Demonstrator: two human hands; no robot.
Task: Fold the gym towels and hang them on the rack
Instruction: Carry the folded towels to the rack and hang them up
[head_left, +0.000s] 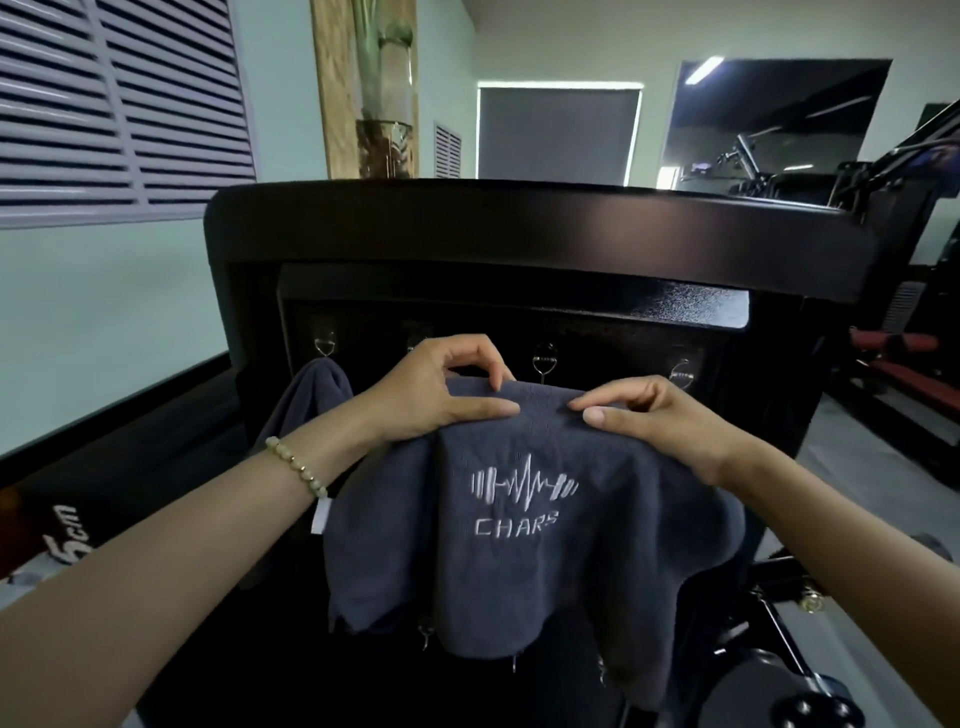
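Head view: left hand (436, 389) and right hand (660, 415) pinch the towel (519, 571) at its top fold, before the rack (519, 234); a hook beneath is probably hidden. Centre the fold there, logo (524, 486) outward.

Close head view, forward-down, toward rack (519, 228)
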